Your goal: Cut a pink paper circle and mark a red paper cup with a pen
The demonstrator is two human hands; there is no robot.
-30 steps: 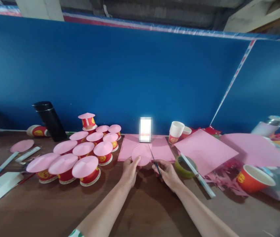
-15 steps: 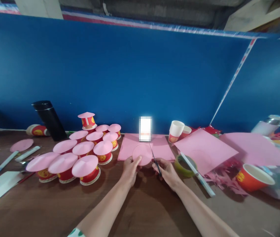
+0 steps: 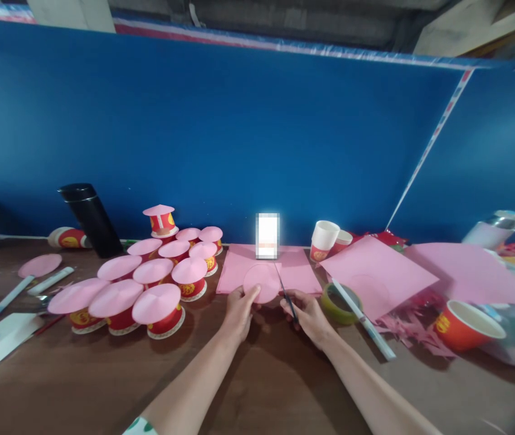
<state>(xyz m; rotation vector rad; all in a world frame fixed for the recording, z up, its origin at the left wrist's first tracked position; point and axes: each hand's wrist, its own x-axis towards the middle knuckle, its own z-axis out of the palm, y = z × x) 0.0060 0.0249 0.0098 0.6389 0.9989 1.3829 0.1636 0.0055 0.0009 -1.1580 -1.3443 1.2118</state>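
Between my two hands is a round pink paper disc (image 3: 264, 284), pinched at its left edge by my left hand (image 3: 240, 308), thumb on top. My right hand (image 3: 307, 315) is closed around a pair of scissors (image 3: 290, 302). Their narrow blades point up and away, along the disc's right edge. Whether the blades are apart or together is too small to tell. Just behind the disc lies a stack of pink paper sheets (image 3: 234, 266). To the left stand several red paper cups with pink cone tops (image 3: 156, 305).
A black flask (image 3: 92, 220) stands at the back left. Right of my hands are a roll of tape (image 3: 336, 311), a cutter knife (image 3: 370, 332), white paper cups (image 3: 325, 235), loose pink sheets (image 3: 379, 272), paper scraps (image 3: 421, 335) and an orange cup (image 3: 459, 329). A blue partition (image 3: 257, 133) rises behind.
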